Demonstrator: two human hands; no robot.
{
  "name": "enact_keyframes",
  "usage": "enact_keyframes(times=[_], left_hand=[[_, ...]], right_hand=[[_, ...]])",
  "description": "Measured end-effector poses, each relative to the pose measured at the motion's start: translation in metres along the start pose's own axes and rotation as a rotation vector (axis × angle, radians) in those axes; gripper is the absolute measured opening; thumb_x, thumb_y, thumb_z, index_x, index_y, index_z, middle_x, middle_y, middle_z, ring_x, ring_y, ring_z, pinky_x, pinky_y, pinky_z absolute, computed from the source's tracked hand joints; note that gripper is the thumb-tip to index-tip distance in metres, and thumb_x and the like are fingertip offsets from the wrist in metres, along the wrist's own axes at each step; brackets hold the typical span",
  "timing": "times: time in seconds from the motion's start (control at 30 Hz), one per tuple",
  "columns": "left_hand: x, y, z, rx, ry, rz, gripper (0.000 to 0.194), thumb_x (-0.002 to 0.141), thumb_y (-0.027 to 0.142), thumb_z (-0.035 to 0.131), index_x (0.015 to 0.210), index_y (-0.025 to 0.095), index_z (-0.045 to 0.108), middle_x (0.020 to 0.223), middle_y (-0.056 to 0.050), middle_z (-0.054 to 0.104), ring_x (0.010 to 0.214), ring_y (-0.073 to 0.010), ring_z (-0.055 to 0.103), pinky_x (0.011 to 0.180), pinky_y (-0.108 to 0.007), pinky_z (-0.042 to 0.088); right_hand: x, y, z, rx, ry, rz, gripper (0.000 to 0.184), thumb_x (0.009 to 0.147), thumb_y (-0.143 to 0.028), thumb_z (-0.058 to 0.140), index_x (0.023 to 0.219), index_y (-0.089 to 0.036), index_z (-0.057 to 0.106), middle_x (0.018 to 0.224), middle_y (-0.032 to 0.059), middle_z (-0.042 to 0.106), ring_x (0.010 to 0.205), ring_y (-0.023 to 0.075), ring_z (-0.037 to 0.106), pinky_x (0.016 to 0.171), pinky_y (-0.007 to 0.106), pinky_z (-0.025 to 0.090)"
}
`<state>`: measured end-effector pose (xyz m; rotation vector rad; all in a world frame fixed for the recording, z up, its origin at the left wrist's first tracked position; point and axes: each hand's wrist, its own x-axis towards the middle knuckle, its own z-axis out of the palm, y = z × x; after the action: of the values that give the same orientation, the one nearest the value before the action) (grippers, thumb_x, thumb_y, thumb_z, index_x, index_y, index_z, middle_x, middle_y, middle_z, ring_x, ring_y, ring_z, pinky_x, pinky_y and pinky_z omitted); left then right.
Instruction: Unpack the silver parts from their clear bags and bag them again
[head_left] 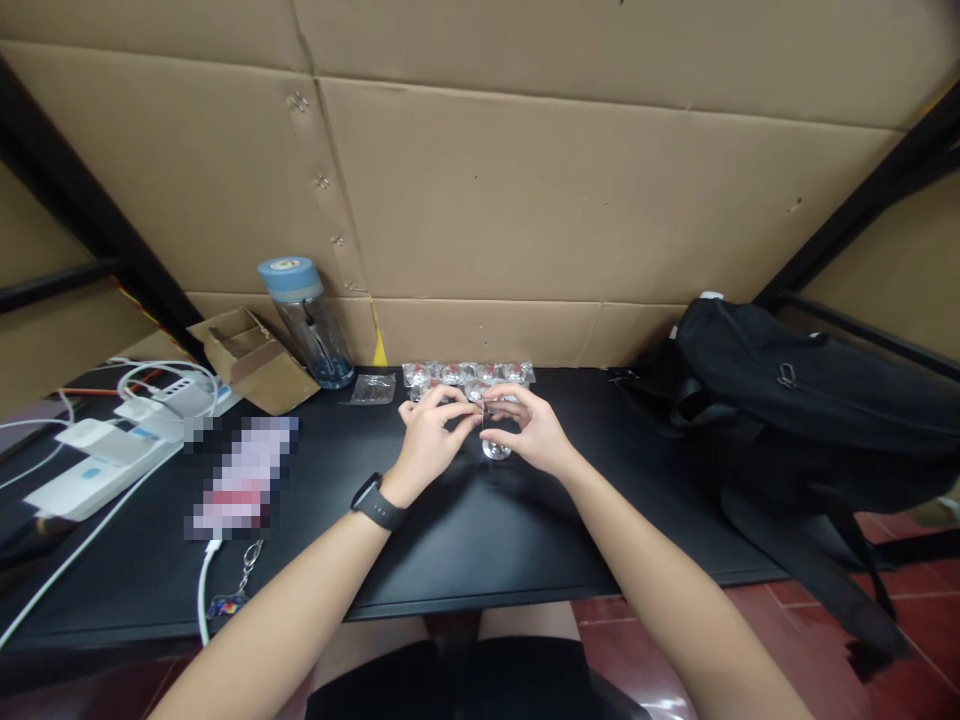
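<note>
Both hands meet above the middle of the black table. My left hand, with a dark watch on its wrist, pinches a small thin piece seen edge-on. From the other side, my right hand closes its thumb and fingers on the same piece; its kind is too small to make out. Just below the fingertips a round, shiny silvery object rests on the table, partly covered by the right thumb. Behind the hands lie rows of clear packs holding several round shiny items, partly hidden by the fingers.
A small clear packet, a blue-lidded bottle and an open cardboard box stand at back left. Nearer are a charging phone, a keychain and white power strips with cables. A black backpack fills the right side.
</note>
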<state>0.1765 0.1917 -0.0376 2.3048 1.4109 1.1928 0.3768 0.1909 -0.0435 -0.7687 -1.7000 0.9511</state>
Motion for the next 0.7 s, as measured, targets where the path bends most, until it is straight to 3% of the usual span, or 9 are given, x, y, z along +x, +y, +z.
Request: enact_keyframes(times=[0.23,0.7], left_hand=[[-0.005,0.006,-0.006,0.175,0.091,0.158,0.013,0.093,0.028,0.065,0.094,0.029,0.078,0.118,-0.008,0.065,0.118,-0.0294,0.053,0.090,-0.046,0.028],[-0.007,0.006,-0.008,0.243,0.065,0.253,0.016,0.091,0.017,0.060,0.089,0.024,0.074,0.114,-0.009,0.064,0.117,-0.0282,0.053,0.088,-0.046,0.028]], right_hand=[[-0.001,-0.001,0.004,0.024,-0.013,0.017,0.050,0.073,-0.037,0.088,0.114,-0.023,0.062,0.124,0.0084,0.063,0.108,0.0247,0.070,0.093,0.037,0.059],[-0.003,0.009,0.011,0.136,-0.025,0.117,0.051,0.073,-0.034,0.088,0.114,-0.026,0.060,0.121,0.0059,0.063,0.108,0.0237,0.070,0.094,0.037,0.058]])
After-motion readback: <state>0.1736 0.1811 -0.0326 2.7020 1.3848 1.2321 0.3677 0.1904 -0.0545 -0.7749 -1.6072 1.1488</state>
